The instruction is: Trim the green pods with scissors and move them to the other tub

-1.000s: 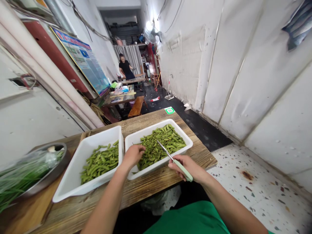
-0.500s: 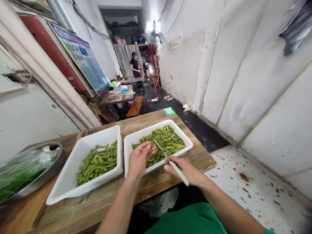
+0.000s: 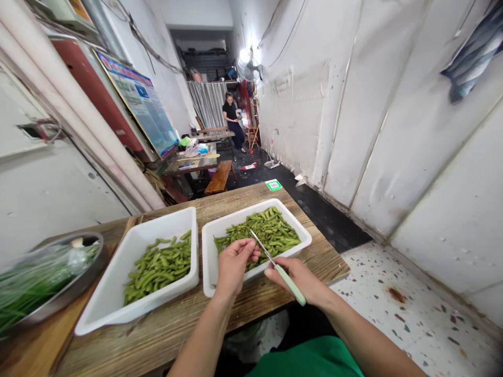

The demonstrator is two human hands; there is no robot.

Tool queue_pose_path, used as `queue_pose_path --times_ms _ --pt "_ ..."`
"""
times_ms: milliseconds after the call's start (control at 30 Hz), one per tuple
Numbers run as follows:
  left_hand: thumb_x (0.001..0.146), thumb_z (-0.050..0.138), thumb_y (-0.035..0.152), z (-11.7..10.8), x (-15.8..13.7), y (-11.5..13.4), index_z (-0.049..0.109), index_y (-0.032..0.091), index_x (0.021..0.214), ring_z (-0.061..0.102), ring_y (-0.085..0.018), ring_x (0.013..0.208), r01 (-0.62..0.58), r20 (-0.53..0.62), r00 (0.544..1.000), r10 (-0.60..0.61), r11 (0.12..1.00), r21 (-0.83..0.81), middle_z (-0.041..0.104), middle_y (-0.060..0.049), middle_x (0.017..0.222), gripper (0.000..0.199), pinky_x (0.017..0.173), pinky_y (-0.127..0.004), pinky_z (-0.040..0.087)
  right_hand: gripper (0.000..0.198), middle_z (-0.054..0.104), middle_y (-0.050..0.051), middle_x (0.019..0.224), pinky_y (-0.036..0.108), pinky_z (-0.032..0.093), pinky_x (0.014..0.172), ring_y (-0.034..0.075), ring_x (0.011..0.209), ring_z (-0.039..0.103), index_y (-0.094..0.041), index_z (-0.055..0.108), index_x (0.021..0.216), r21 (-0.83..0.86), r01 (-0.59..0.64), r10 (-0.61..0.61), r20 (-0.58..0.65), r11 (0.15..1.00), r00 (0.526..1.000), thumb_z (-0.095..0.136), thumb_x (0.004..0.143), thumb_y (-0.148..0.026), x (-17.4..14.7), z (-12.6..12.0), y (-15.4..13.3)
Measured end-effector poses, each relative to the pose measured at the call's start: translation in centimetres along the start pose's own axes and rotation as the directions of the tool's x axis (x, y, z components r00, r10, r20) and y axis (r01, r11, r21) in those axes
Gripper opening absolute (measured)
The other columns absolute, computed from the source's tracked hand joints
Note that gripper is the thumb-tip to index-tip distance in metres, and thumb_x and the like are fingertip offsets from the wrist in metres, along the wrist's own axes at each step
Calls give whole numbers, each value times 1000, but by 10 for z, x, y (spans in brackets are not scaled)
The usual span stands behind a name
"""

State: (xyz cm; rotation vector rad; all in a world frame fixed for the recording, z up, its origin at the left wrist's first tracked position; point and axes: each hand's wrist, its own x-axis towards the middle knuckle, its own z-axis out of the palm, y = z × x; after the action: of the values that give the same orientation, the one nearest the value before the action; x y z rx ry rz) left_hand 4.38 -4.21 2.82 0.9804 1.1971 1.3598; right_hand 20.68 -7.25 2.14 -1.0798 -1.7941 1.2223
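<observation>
My left hand point(image 3: 238, 260) is over the right-hand white tray point(image 3: 207, 262), its fingertips pinched together. What they hold, if anything, is hidden by the fingers. In my right hand point(image 3: 294, 275) is a pair of scissors point(image 3: 288, 283) with pale green handles, seen nearly edge-on. Their thin metal blades point up and left, close to my left fingertips. Green soybean pods point(image 3: 271, 225) are spread over that tray. The left-hand white tray point(image 3: 113, 293) holds more green pods point(image 3: 165, 267), heaped towards its right side.
Both trays stand on a wooden table point(image 3: 236, 309). A metal bowl point(image 3: 58, 296) with bagged green stalks is at the far left. A QR-code card point(image 3: 273, 185) lies by the far edge. Beyond are a wooden bench point(image 3: 220, 177), another table, and a standing person point(image 3: 231, 118).
The view has shifted slightly, so the trays appear a little lower. Both hands keep nearly the same pose over the right tray. The person at the back has turned and moved slightly right.
</observation>
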Motion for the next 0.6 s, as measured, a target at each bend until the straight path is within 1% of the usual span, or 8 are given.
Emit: queue_pose_path --times_ms 100,200,267,333,467,533,600 --pt "60 75 35 -3 3 -4 65 10 85 58 -10 60 10 -9 1000 -10 1000 16 66 -3 68 37 60 -23 46 37 40 -6 49 19 32 43 7 42 38 -16 53 74 107 -85 82 24 991 996 53 80 -53 0 5 5" --pt "58 75 36 -10 8 -6 67 11 90 55 -10 60 -37 -52 998 40 997 62 64 -1 65 42 60 -23 43 38 37 -8 48 18 29 37 6 37 35 -18 51 79 206 -156 145 66 966 987 55 78 -55 0 5 10" --pt "58 74 38 -16 11 -5 68 12 91 52 -10 57 -81 -83 992 92 988 134 62 0 63 43 57 -22 40 37 38 -8 50 18 29 36 6 37 36 -18 52 82 224 -156 145 65 962 987 58 76 -54 0 3 12" --pt "59 73 40 -20 13 -3 68 12 89 49 -9 55 -111 -103 986 132 976 189 60 1 62 42 55 -22 38 36 39 -8 50 17 31 38 5 38 37 -18 53 82 206 -135 126 58 969 990 59 76 -52 -1 1 14" --pt "59 74 35 -23 15 -2 64 14 80 50 -9 61 -183 -132 968 213 960 213 60 1 68 32 60 -22 40 35 40 -7 52 17 31 39 5 39 36 -17 54 85 190 -136 125 71 972 990 59 77 -51 -3 -1 15" --pt "59 74 33 -23 15 -3 64 13 79 52 -10 65 -198 -125 965 232 951 238 61 1 70 29 64 -22 41 35 41 -7 53 17 31 39 5 40 37 -17 54 86 204 -146 133 74 968 988 60 77 -51 -3 -1 14" --pt "62 72 34 -22 13 -3 65 13 80 54 -11 67 -179 -103 973 208 955 238 61 0 71 29 64 -22 42 36 41 -7 54 17 31 39 5 41 38 -17 54 87 206 -146 134 73 968 988 59 77 -51 -2 -1 12"
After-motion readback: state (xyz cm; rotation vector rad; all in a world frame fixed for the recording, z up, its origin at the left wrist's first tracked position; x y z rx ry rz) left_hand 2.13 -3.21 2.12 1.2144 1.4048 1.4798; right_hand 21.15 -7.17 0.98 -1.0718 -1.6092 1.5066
